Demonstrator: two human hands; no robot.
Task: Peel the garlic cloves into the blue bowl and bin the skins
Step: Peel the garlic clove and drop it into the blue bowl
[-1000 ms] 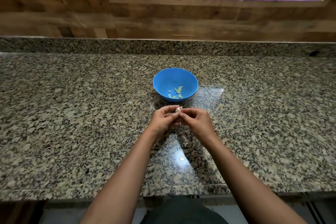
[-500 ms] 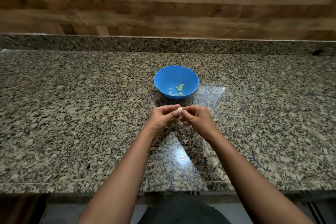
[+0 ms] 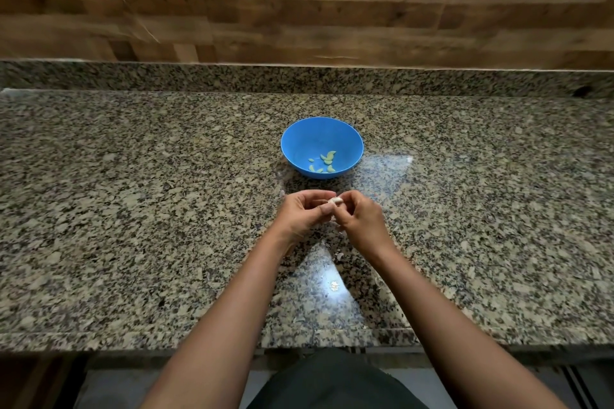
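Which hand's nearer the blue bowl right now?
Left, narrowly. The left hand sits straight in front of the blue bowl; the right hand is off toward its right rim. Both pinch the garlic clove.

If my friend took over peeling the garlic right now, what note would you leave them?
Hands: the left hand and the right hand both pinch one garlic clove between them, above the counter, just in front of the blue bowl.
Done: several peeled cloves lie in the bowl.
Left: finish this clove, drop it in, then gather the skin bits on the counter and bin them. No bin is in view.
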